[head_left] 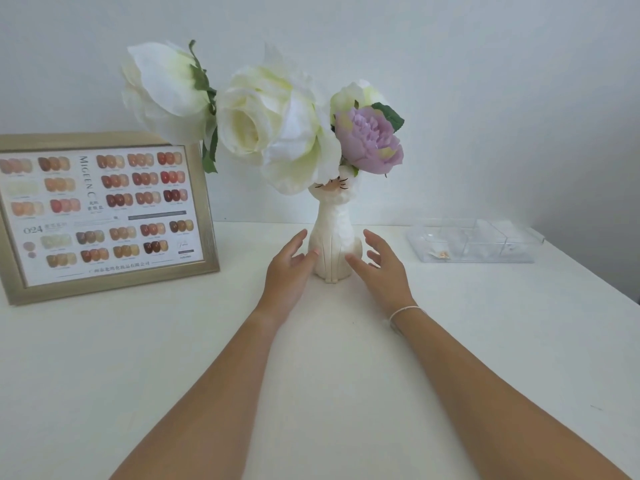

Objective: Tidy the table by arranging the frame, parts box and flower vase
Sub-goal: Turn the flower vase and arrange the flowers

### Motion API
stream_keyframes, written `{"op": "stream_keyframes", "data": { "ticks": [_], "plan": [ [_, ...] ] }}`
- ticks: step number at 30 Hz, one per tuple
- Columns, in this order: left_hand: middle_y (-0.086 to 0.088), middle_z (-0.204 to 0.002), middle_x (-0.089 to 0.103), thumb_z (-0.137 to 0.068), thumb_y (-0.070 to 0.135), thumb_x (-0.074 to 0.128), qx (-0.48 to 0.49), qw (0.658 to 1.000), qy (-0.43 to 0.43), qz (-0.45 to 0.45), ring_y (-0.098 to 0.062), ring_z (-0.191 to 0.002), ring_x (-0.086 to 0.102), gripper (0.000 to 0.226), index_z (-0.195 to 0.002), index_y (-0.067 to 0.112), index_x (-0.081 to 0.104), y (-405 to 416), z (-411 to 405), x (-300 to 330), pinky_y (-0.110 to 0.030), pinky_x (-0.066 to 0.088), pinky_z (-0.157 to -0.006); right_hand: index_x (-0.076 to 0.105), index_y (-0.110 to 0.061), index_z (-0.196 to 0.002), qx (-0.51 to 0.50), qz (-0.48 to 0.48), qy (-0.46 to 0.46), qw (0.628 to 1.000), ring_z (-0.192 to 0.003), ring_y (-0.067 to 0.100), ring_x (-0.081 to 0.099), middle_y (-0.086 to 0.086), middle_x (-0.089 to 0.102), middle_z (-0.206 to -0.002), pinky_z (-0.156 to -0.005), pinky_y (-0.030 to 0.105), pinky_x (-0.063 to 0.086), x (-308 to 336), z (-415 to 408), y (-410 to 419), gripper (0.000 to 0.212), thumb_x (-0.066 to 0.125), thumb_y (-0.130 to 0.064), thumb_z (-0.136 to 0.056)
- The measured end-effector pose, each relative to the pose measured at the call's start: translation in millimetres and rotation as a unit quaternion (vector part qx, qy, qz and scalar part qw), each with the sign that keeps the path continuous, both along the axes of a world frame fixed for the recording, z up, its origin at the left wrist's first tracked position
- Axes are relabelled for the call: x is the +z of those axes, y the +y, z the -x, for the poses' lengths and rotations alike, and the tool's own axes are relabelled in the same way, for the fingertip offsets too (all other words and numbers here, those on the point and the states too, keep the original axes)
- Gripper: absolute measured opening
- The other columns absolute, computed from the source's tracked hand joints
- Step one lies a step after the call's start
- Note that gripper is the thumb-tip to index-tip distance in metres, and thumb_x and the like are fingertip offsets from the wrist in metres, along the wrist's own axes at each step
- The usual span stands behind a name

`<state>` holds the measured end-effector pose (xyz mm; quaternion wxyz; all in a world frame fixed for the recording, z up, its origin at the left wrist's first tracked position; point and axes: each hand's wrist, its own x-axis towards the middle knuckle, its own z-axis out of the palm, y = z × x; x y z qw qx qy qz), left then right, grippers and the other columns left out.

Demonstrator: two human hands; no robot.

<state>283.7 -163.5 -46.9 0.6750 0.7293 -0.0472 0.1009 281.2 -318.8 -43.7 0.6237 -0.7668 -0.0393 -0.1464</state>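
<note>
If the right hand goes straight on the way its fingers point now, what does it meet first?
The right hand points forward and slightly left, so its fingertips would probably meet the lower body of the white cat-shaped vase first. They look very close to it already; whether they touch cannot be told.
</note>
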Motion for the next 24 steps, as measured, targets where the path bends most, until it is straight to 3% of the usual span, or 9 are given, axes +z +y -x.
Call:
{"op": "stream_keyframes", "data": {
  "ticks": [4, 8, 13, 18, 24],
  "plan": [
    [0.013, -0.124, 0.061, -0.090, 0.023, 0.052, -0.042, 0.999, -0.032, 0.003, -0.011, -0.113, 0.059, 0.038, -0.128, 0.026, 0.053, -3.8, -8.9, 1.8, -0.042, 0.045, -0.102, 0.043, -0.029, -0.132, 0.012, -0.002, 0.002, 1.000, -0.112, 0.009, 0.050, -0.013, 0.046, -0.131, -0.084, 0.015, 0.037, -0.7, -12.0, -1.7, 0.056, 0.065, -0.030, -0.081],
    [0.012, -0.123, 0.063, -0.090, 0.020, 0.052, -0.051, 0.998, -0.044, 0.013, -0.012, -0.109, 0.062, 0.034, -0.122, 0.027, 0.057, -6.0, -14.7, 2.2, -0.045, 0.046, -0.100, 0.051, -0.028, -0.123, 0.027, -0.003, 0.001, 1.000, -0.099, -0.001, 0.057, -0.013, 0.055, -0.121, -0.066, 0.002, 0.043, -2.2, -20.0, -4.0, 0.043, 0.063, -0.028, -0.082],
    [0.017, -0.115, 0.066, -0.089, 0.021, 0.053, -0.049, 0.998, -0.048, 0.005, -0.012, -0.106, 0.064, 0.031, -0.118, 0.030, 0.059, -10.1, -20.8, 0.9, -0.045, 0.047, -0.099, 0.053, -0.027, -0.121, 0.026, -0.011, 0.001, 1.000, -0.095, -0.003, 0.057, -0.009, 0.057, -0.120, -0.067, 0.008, 0.045, -3.2, -29.1, -7.3, 0.040, 0.062, -0.025, -0.082],
    [0.014, -0.124, 0.062, -0.088, 0.022, 0.055, -0.041, 0.998, -0.044, 0.013, -0.011, -0.109, 0.062, 0.037, -0.125, 0.027, 0.055, -16.8, -29.1, 0.5, -0.043, 0.047, -0.100, 0.053, -0.028, -0.121, 0.021, -0.007, 0.003, 1.000, -0.093, 0.000, 0.057, -0.008, 0.056, -0.119, -0.070, 0.010, 0.042, -3.1, -38.6, -12.7, 0.039, 0.061, -0.024, -0.083],
    [0.013, -0.121, 0.064, -0.088, 0.022, 0.055, -0.036, 0.998, -0.047, 0.007, -0.014, -0.107, 0.063, 0.036, -0.123, 0.028, 0.056, -22.4, -38.6, 2.0, -0.044, 0.047, -0.098, 0.053, -0.030, -0.120, 0.019, -0.016, 0.006, 1.000, -0.090, -0.013, 0.052, -0.011, 0.056, -0.115, -0.064, 0.001, 0.043, -3.5, -49.4, -17.5, 0.038, 0.061, -0.023, -0.083]
  ]
}}
